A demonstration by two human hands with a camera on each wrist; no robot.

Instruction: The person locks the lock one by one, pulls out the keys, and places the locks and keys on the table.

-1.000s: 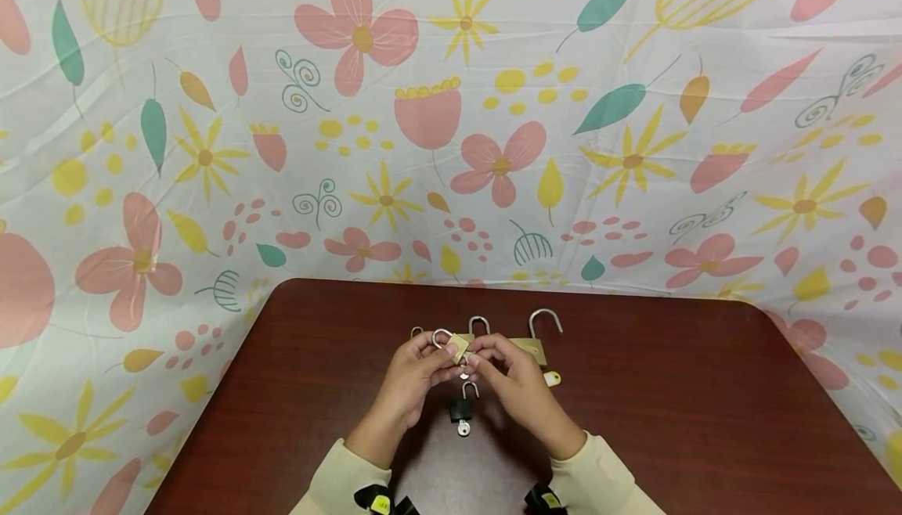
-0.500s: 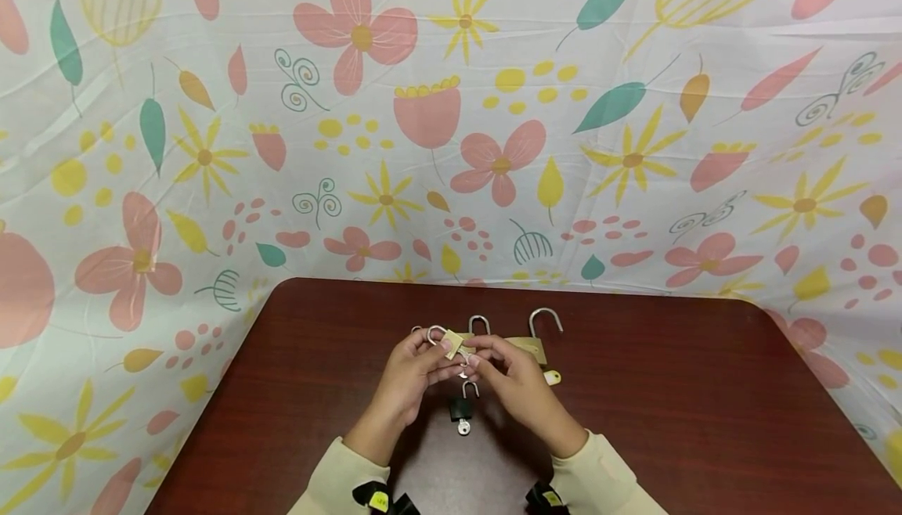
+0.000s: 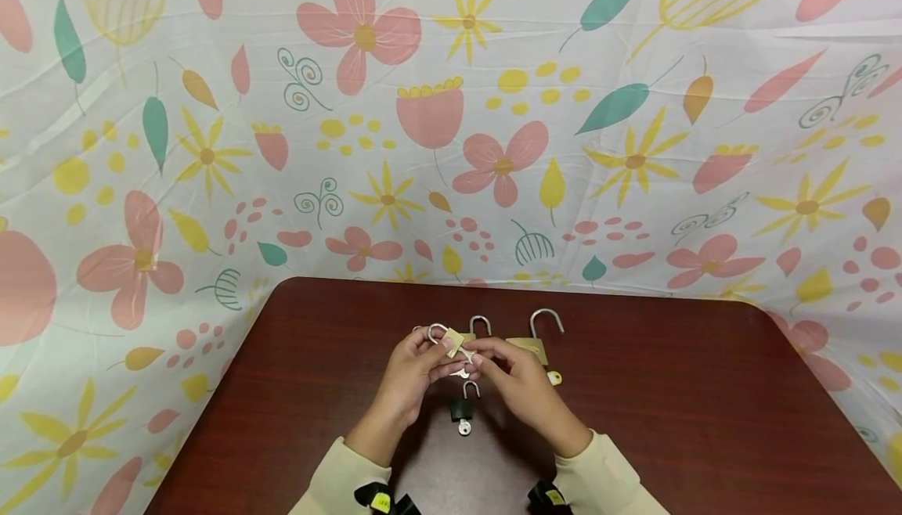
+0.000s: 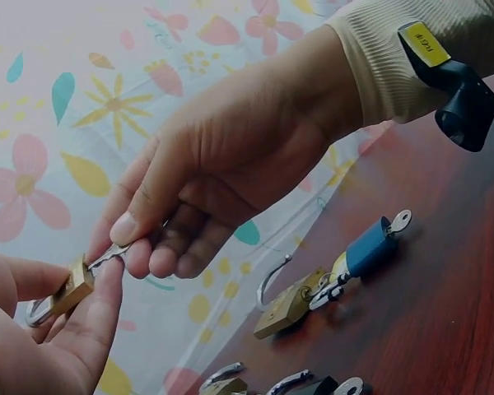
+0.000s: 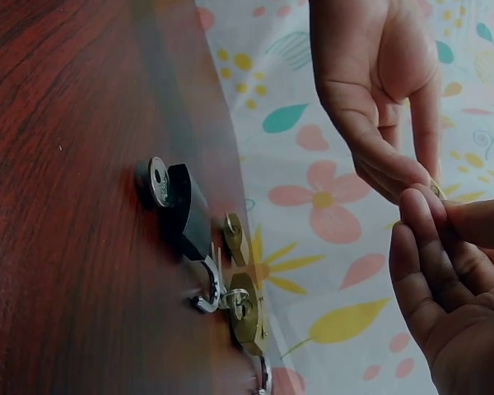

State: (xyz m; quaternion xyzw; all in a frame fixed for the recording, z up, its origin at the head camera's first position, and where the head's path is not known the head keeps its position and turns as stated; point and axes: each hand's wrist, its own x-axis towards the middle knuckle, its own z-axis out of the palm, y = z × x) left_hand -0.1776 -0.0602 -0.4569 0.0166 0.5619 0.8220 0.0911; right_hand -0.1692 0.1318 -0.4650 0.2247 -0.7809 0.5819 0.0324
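Observation:
My left hand [image 3: 411,374] holds a small brass padlock [image 3: 454,340] between thumb and fingers, its shackle raised and pointing up-left in the head view. My right hand [image 3: 524,390] pinches a small silver key [image 4: 109,253] by its head, and the blade lines up with the padlock's lower end, its tip right at the keyway. Both hands are above the table, fingertips close together. A black padlock [image 3: 461,409] with its shackle open lies just below them, a key [image 3: 464,426] in its bottom. In the right wrist view the fingers mostly cover the held padlock.
Behind the hands lie a brass padlock [image 3: 481,324] and a larger brass padlock [image 3: 544,349], both with open shackles. A yellow-headed key [image 3: 555,378] is by the larger one. The left wrist view shows a blue padlock [image 4: 372,248] with a key. A floral cloth [image 3: 451,147] hangs behind the table [image 3: 669,405].
The small padlock has shifted slightly left and up in my left hand, away from the right fingertips. More of the key shows between them now. The padlocks on the table stay put.

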